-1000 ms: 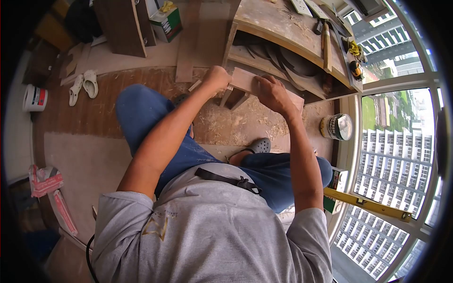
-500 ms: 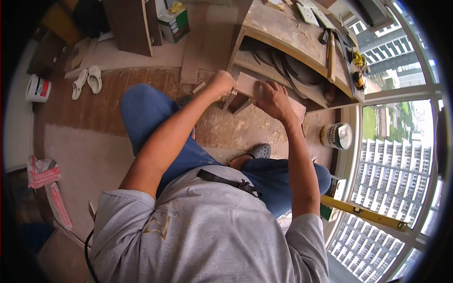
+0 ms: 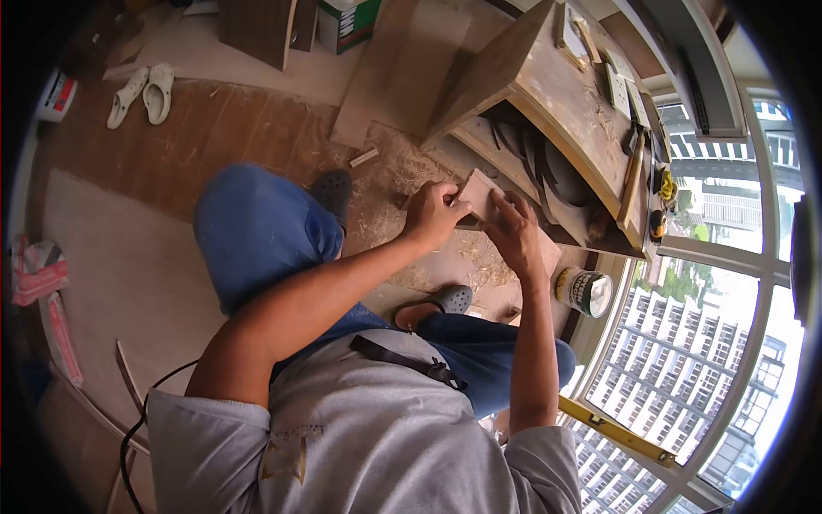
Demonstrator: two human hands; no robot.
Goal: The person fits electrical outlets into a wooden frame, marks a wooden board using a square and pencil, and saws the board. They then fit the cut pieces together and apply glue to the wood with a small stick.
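Observation:
A narrow wooden board (image 3: pixel 477 195) slants in front of me, beside the open side of a wooden cabinet. My left hand (image 3: pixel 435 212) is at the board's near left end, its thumb and index finger pinched together at the edge; whether anything small is between them is hidden. My right hand (image 3: pixel 514 230) grips the board from above, with its fingers curled over the face. Part of the board shows beyond my right wrist. Wood shavings (image 3: pixel 411 171) lie on the floor beneath and around it.
The wooden cabinet (image 3: pixel 565 94) stands ahead to the right, with dark curved strips inside. A paint can (image 3: pixel 584 291) sits by the window. A yellow spirit level (image 3: pixel 618 431) is at the lower right. Pale clogs (image 3: pixel 158 94) and a green-and-white container (image 3: pixel 349 26) are farther left.
The view has turned and shifted. My left hand has gone from a fist at the board's end to a pinch at its edge. The board now looks more steeply slanted.

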